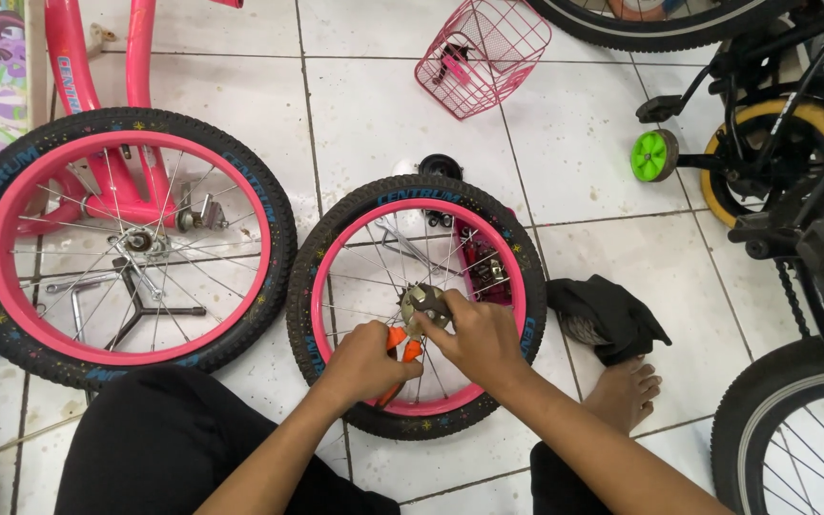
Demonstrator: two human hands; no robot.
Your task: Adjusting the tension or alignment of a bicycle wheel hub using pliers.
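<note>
A small bicycle wheel (336, 238) with a pink rim and black tyre lies flat on the white tiled floor in front of me. My left hand (360, 362) is closed around orange-handled pliers (396, 345), their jaws hidden at the hub. My right hand (479, 334) grips the metal sprocket at the hub (420, 300) with its fingertips. Both hands meet over the wheel's centre.
A second pink-rimmed wheel (11, 315) on a pink frame (73, 67) lies left, with a metal wrench (159, 311) under its spokes. A pink wire basket (488, 52) sits behind. Black cloth (612, 315) lies right, by my bare foot (627, 391). Black bicycles (793, 162) crowd the right side.
</note>
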